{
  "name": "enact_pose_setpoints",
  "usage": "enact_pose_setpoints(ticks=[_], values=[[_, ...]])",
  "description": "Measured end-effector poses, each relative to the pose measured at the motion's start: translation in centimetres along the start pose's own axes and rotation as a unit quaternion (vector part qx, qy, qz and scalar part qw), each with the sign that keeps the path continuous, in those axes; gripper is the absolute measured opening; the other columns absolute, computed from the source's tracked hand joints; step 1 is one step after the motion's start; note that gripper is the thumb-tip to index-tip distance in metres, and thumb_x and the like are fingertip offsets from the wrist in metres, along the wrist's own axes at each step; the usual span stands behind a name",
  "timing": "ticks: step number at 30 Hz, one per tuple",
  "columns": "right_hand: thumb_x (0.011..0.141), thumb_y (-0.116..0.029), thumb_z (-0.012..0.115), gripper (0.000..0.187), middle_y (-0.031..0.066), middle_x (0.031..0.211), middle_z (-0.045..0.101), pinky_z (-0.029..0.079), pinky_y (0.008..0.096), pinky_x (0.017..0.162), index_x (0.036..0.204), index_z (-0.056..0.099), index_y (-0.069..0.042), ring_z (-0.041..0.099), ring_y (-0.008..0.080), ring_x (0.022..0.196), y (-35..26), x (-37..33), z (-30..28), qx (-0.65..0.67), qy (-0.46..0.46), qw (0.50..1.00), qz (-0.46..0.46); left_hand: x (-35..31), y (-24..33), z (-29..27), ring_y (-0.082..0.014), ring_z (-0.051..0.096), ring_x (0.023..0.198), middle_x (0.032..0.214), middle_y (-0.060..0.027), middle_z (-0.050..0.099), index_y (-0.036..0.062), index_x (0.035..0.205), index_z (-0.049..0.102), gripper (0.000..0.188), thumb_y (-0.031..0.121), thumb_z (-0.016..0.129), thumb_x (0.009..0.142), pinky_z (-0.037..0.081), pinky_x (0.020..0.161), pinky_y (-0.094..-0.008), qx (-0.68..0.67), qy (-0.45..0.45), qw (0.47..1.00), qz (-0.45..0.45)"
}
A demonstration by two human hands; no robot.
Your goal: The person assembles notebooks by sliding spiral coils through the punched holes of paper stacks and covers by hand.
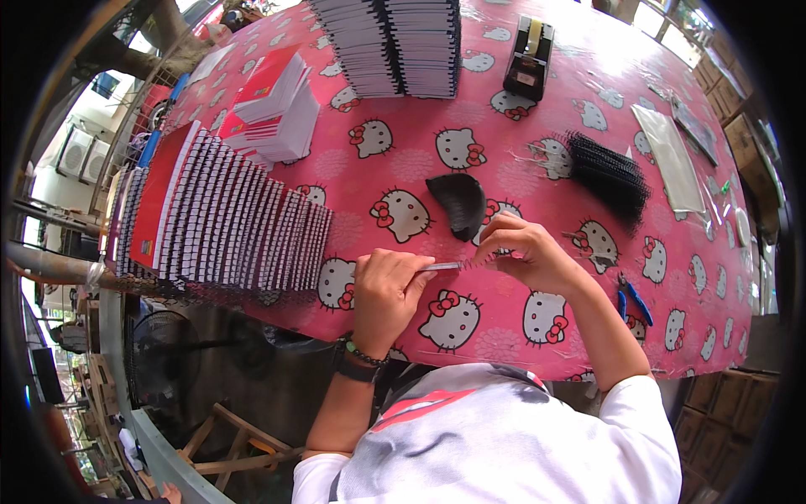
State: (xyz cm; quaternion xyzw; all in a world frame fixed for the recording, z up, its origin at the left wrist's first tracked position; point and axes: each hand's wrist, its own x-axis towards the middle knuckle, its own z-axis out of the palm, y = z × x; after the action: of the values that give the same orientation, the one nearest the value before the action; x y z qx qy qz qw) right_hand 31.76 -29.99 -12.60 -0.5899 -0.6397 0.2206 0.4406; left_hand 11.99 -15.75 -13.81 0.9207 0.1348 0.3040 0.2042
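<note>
Holding a thin silvery wire binding coil (457,265) level above the pink cartoon-cat desk (403,160), long axis left-right: left hand (388,296) and right hand (525,252) fingers both pinching its ends (black coils beyond).

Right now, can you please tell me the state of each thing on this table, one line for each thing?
left hand: closed on one end of the thin strip
right hand: pinching the other end of it
thin strip: held level just above the table
notebooks: fanned out in an overlapping row
tape dispenser: upright, untouched
black wire combs: piled loosely
blue-handled pliers: lying flat near the table edge
</note>
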Motion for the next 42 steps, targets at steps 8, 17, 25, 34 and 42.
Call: enact_pose_setpoints(ticks=[8,17,25,34,42], values=[[0.081,0.003,0.059,0.043,0.011,0.079,0.062,0.048,0.0372,0.067,0.123,0.053,-0.005,0.063,0.0277,0.075,-1.2,0.3,0.0,0.028,0.004,0.993,0.113,1.4,1.7,0.9,-0.0229,0.059,0.085,0.095,-0.0029,0.064,0.0113,0.104,0.063,0.032,0.022,0.074,0.075,0.04,0.076,-0.0364,-0.024,-0.006,1.0,-0.003],[0.072,-0.012,0.072,0.045,0.0145,0.109,0.057,0.044,0.0429,0.083,0.114,0.06,-0.006,0.055,0.0335,0.101,2.2,5.3,-0.8,-0.096,0.051,0.991,-0.079,0.3,1.2,-0.6,-0.0236,0.055,0.092,0.09,-0.0064,0.058,0.0119,0.092,0.061,0.027,0.031,0.066,0.074,0.037,0.083,-0.0425,0.029,-0.074,0.995,0.055],[0.054,-0.03,0.084,0.078,0.0124,0.143,0.036,0.032,0.0554,0.104,0.125,0.056,-0.017,0.034,0.0423,0.127,6.3,5.3,1.3,-0.223,-0.102,0.969,0.007,-1.6,1.4,0.5,-0.017,0.053,0.094,0.095,0.0033,0.058,0.0179,0.089,0.061,0.014,0.03,0.055,0.084,0.037,0.079,-0.036,0.104,-0.032,0.969,0.221],[0.053,-0.027,0.084,0.076,0.0124,0.13,0.047,0.034,0.0526,0.101,0.123,0.056,-0.015,0.04,0.0403,0.12,10.5,4.8,0.4,-0.205,0.003,0.978,-0.029,1.4,2.3,0.2,-0.0149,0.054,0.091,0.094,0.0044,0.059,0.0175,0.083,0.061,0.015,0.03,0.053,0.087,0.036,0.078,-0.0361,0.071,-0.035,0.97,0.229],[0.06,-0.026,0.08,0.067,0.0148,0.124,0.051,0.034,0.0492,0.102,0.12,0.055,-0.011,0.042,0.0386,0.119,7.5,4.2,0.4,-0.208,0.004,0.978,-0.019,0.0,2.7,0.8,-0.0193,0.059,0.084,0.087,-0.0004,0.064,0.0136,0.084,0.068,0.018,0.029,0.059,0.086,0.04,0.079,-0.036,-0.11,-0.062,0.991,0.039]])
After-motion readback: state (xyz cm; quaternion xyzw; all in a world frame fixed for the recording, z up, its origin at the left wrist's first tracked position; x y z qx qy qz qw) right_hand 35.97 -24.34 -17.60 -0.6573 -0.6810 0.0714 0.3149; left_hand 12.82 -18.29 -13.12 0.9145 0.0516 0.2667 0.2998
